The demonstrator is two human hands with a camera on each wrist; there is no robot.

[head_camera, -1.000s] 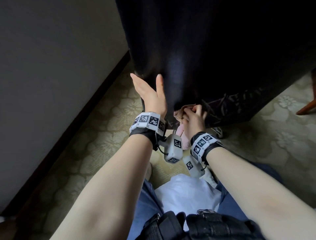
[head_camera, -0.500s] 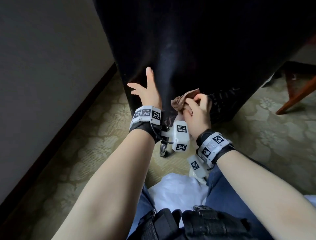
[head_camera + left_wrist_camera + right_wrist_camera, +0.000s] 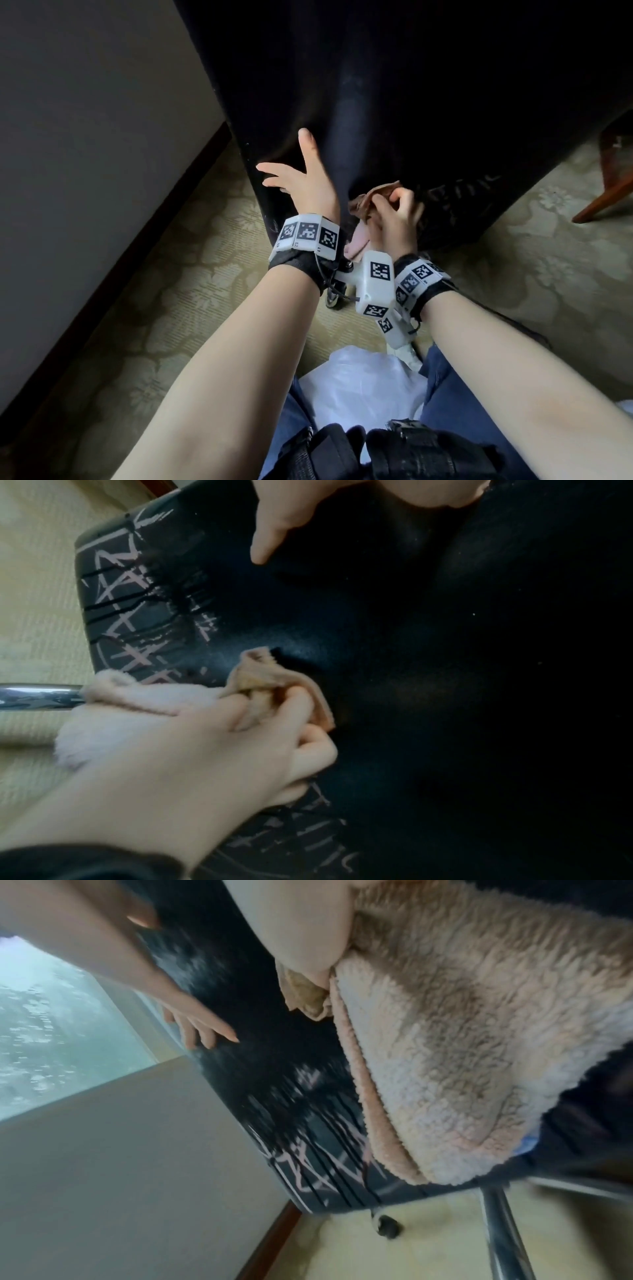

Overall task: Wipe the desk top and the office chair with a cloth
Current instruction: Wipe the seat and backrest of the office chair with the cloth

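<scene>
The black office chair back (image 3: pixel 394 85) fills the upper head view, with pale scratchy markings near its lower edge (image 3: pixel 137 601). My right hand (image 3: pixel 397 216) grips a fluffy beige cloth (image 3: pixel 368 202) bunched against the lower part of the chair back; the cloth's fleece (image 3: pixel 462 1042) hangs below the fist. The same hand (image 3: pixel 212 739) and cloth (image 3: pixel 274 680) show in the left wrist view. My left hand (image 3: pixel 301 178) lies flat with straight, spread fingers (image 3: pixel 202 1028) against the chair back's left side, just left of the cloth.
A grey wall (image 3: pixel 85 137) with a dark skirting board runs along the left. Patterned beige carpet (image 3: pixel 205 274) covers the floor. The chair's chrome base leg (image 3: pixel 503 1231) and a castor (image 3: pixel 387 1226) sit below. A wooden furniture leg (image 3: pixel 603 198) stands at the right.
The right hand with the cloth has moved up the lower chair back. The left hand has turned, its fingers spreading towards the chair's left edge.
</scene>
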